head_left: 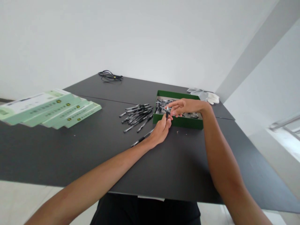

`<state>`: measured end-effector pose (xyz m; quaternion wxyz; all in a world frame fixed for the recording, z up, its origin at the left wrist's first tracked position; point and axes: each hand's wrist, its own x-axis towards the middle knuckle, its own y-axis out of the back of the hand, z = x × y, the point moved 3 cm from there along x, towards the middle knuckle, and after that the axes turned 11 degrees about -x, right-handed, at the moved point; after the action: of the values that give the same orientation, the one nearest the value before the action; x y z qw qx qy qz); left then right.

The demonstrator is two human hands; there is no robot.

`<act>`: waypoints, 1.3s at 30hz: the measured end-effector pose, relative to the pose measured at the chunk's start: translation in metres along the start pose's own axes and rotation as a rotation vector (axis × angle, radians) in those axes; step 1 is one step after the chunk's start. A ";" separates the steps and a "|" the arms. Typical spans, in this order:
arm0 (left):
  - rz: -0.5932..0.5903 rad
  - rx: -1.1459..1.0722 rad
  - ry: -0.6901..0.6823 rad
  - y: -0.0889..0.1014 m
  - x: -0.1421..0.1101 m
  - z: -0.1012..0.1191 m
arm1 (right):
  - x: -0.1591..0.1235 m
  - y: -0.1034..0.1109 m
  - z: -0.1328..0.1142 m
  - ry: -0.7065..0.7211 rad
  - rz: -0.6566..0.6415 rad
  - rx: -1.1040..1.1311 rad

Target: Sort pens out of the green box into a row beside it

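Pens [138, 116] = glossy plas., tabletop [93, 151] smooth & matt, gloves [212, 98] matt cloth, bklts. [56, 110] smooth paper, approx.

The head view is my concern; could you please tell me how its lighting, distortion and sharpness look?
Head view: soft, mostly even light, though the bright patch at the right edge looks washed out; head view: wide-angle stretching seems to splay the table; head view: print on the green-and-white stack is too soft to read, and the small dark piece in the left hand lacks fine detail.
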<state>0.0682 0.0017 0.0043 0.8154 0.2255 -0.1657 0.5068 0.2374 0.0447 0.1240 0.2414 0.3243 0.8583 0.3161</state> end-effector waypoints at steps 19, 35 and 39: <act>-0.177 0.046 0.053 -0.006 0.002 0.000 | -0.008 -0.044 0.027 0.158 0.294 0.423; -0.189 0.104 0.038 -0.006 0.002 -0.001 | -0.005 -0.041 0.032 0.170 0.252 0.475; -0.181 0.099 0.044 -0.006 0.002 -0.001 | -0.006 -0.041 0.031 0.162 0.254 0.479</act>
<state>0.0744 0.0011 0.0029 0.8491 0.2682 -0.1013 0.4437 0.2442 0.0282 0.0756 0.0468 0.4510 0.8774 0.1568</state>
